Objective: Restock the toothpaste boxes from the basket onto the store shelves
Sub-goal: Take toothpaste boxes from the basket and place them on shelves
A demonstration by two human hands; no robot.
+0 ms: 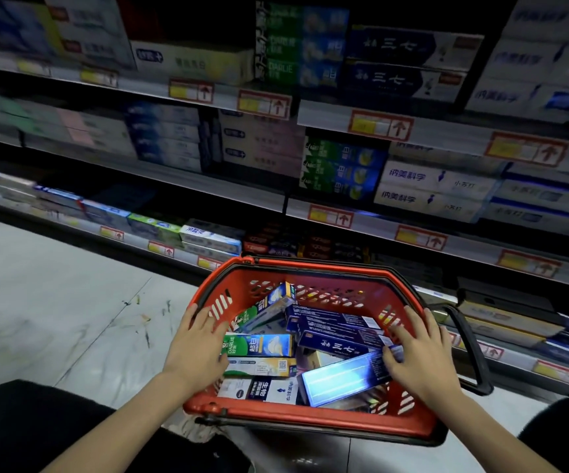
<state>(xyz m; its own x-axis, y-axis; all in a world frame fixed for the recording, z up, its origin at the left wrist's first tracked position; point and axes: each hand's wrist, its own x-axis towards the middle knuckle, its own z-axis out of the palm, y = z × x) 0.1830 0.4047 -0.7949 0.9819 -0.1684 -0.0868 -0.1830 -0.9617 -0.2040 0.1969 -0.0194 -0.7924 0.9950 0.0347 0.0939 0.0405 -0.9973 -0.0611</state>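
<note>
Red basket, sitting on the floor before the shelves, is carrying jumbled toothpaste boxes wall to wall, while left hand and right hand are resting, fingers spread wide, on its side rims.

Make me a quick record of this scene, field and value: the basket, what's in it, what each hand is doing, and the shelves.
basket: red plastic basket, low in front of the shelves, black handle folded down on the right
contents: toothpaste boxes lying jumbled, among them a green Darlie box and a dark blue box
left hand: fingers spread, resting on the basket's left rim
right hand: fingers spread, touching the end of a glossy blue box
shelves: several tiers, stocked, price tags on the edges
</note>
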